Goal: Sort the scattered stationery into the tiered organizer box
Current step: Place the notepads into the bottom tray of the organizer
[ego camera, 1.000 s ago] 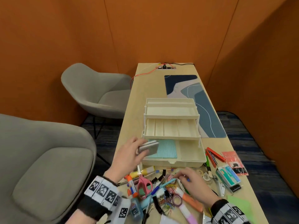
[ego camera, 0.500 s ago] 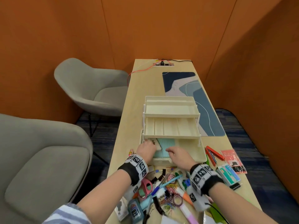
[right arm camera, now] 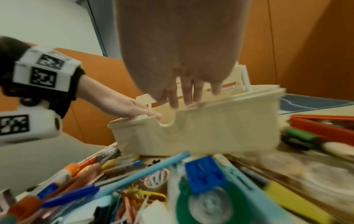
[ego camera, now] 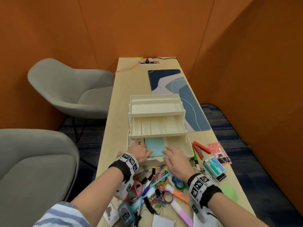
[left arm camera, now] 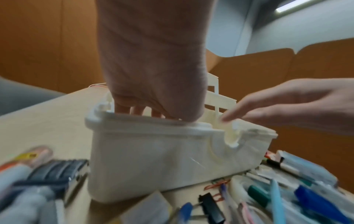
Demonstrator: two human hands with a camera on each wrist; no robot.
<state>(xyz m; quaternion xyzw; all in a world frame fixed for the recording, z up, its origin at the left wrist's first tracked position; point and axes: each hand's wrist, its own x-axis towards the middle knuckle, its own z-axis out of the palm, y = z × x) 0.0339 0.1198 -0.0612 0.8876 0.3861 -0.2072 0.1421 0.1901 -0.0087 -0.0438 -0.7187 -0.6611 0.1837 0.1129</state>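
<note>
The right hand (ego camera: 176, 163) is drawing back from the bottom tray of the cream tiered organizer box (ego camera: 157, 123), where half a second ago it was reaching in beside the left; it is now hovering over the tray's near rim with fingers spread and straight, holding nothing. The left hand (ego camera: 141, 153) is staying inside the bottom tray's left end, its fingers (left arm camera: 137, 109) dipping below the rim; the box wall is hiding their tips, so whether they are pinching anything cannot be told. A light blue notepad (ego camera: 155, 147) is lying flat in the bottom tray between the two hands, its far end tucked under the middle tier. Something printed is showing at the tray's far left corner, too hidden to name. The box is sitting mid-table (ego camera: 113, 128), all three tiers stepped open, the upper two bare. The stationery pile is lying just near of it: pink-handled scissors (ego camera: 136, 190), a pale blue pen (ego camera: 161, 177), loose coloured paper clips (ego camera: 159, 190) and a purple tape roll (ego camera: 168, 197), with both forearms crossing over parts of it. Both wrist views are blurring the pile's near edge.
</note>
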